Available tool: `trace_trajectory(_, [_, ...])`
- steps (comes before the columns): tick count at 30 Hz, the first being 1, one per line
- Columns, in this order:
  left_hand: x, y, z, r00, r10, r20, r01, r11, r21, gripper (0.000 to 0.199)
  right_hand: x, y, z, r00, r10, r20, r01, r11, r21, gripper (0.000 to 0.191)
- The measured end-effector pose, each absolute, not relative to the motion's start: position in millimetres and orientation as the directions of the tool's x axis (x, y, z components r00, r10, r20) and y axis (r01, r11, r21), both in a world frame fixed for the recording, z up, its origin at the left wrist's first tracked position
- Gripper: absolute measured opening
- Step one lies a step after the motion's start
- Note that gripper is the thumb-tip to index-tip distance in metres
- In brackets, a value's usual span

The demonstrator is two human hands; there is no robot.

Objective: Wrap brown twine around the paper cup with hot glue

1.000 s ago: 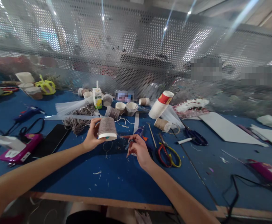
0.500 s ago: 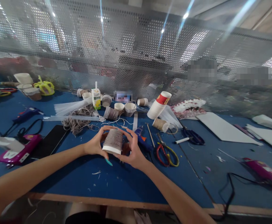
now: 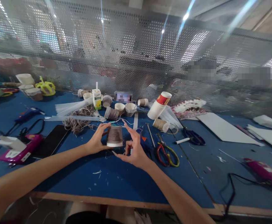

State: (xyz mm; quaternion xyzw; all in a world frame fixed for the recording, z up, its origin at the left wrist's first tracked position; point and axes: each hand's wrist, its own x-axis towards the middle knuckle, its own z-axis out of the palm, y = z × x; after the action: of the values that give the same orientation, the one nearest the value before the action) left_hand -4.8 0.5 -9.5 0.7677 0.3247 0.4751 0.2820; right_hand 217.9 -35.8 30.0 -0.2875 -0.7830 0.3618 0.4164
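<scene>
Pinching the twine-wrapped cup (image 3: 114,136) above the counter (image 3: 117,180), the left hand (image 3: 96,141) closes its grip on the side; right hand (image 3: 133,149) open beside it; light, crushable; hold the stiffer rim.

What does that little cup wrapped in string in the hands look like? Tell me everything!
The cup is small and stands upside down, its white rim at the bottom. Grey-brown string wound in tight rows covers nearly all of its side. It looks like paper. The left hand grips its left side; the right hand is at its right, fingers raised, though contact is unclear. It sits over the blue table; whether it rests there is hard to tell.
</scene>
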Motion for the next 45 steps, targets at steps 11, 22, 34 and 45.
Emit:
trace_trajectory(11, [-3.6,4.1,-2.6,0.103,0.841,0.532,0.270,-0.538,0.798,0.077,223.4,-40.8,37.8,-0.650,0.652,0.391,0.243,0.665,-0.706,0.011])
trace_trajectory(22, [-4.2,3.4,-3.2,0.113,0.804,0.584,0.208,-0.594,0.777,0.069,221.0,-40.5,37.1,-0.598,0.705,0.382,0.163,0.573,-0.803,0.010])
trace_trajectory(34, [-4.5,6.0,-8.1,0.107,0.790,0.603,0.131,-0.613,0.779,0.068,226.8,-38.0,31.1,-0.253,0.802,0.541,0.149,0.585,-0.797,0.014])
trace_trajectory(45, [-5.8,5.1,-10.7,0.121,0.818,0.563,0.048,-0.571,0.819,0.073,224.9,-39.2,42.0,-0.635,0.530,0.561,0.457,0.844,-0.281,0.007])
